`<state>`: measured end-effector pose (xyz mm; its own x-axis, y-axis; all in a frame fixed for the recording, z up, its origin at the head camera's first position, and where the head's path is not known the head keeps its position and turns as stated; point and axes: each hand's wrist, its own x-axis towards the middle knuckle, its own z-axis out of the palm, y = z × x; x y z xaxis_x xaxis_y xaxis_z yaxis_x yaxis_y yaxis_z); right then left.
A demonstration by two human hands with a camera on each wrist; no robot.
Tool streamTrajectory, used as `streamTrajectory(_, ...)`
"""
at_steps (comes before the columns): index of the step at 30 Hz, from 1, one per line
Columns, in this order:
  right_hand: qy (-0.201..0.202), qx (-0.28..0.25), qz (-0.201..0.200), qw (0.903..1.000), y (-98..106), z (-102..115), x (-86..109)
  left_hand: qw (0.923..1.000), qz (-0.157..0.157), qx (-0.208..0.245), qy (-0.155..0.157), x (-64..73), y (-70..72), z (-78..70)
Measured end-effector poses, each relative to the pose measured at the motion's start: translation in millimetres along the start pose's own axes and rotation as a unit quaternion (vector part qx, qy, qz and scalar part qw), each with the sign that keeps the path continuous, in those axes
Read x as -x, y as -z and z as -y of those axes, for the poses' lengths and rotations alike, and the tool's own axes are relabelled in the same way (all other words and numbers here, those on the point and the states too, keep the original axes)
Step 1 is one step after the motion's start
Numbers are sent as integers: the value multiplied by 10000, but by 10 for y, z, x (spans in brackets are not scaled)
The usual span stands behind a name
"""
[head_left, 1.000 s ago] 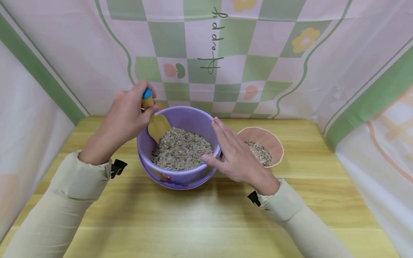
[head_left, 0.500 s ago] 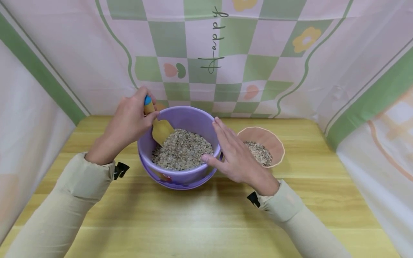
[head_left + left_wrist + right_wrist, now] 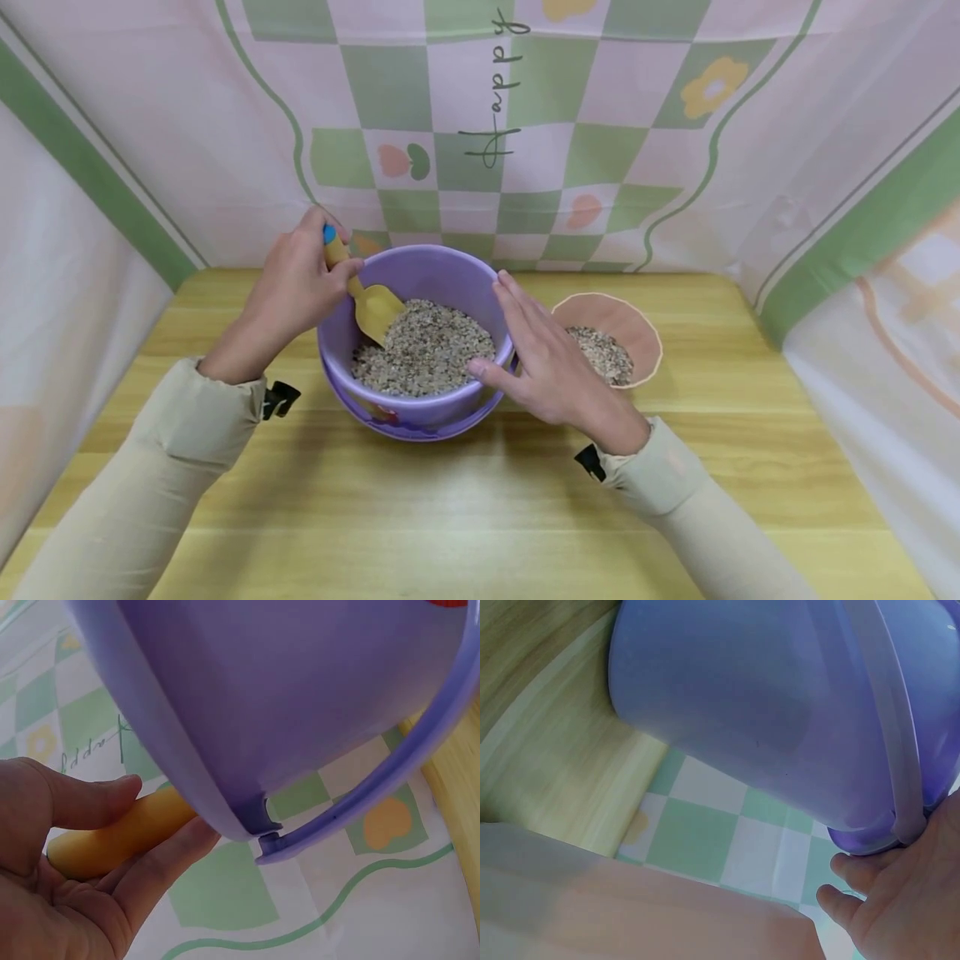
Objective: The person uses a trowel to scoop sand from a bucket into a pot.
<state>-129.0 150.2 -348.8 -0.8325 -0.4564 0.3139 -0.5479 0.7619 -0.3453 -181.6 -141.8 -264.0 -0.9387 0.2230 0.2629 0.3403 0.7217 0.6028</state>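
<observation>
My left hand grips the handle of a yellow toy shovel with a blue end cap. The shovel's blade dips into grey-brown gravel inside a purple bucket. In the left wrist view, thumb and fingers close round the yellow handle beside the bucket's rim. Against the bucket's right side rests my right hand, fingers extended and thumb over the rim. The right wrist view shows that hand touching the bucket near its handle joint.
A pink scalloped bowl holding some gravel stands just right of the bucket, partly behind my right hand. The wooden table ends at a checkered cloth backdrop, with cloth on both sides too.
The shovel has moved down and rightward, its blade further into the gravel, and its handle now leans more to the left. My left hand has lowered with it. The right hand stays put.
</observation>
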Motion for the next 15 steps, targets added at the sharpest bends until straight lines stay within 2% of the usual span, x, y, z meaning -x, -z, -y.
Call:
streamTrajectory(8,8,-71,-42,10000,6,3,0,9999,-80,32,73,11,-13,12)
streamTrajectory(15,-26,-159,-17,9999,-10,11,-10,9992,-74,248,292,12,-108,60)
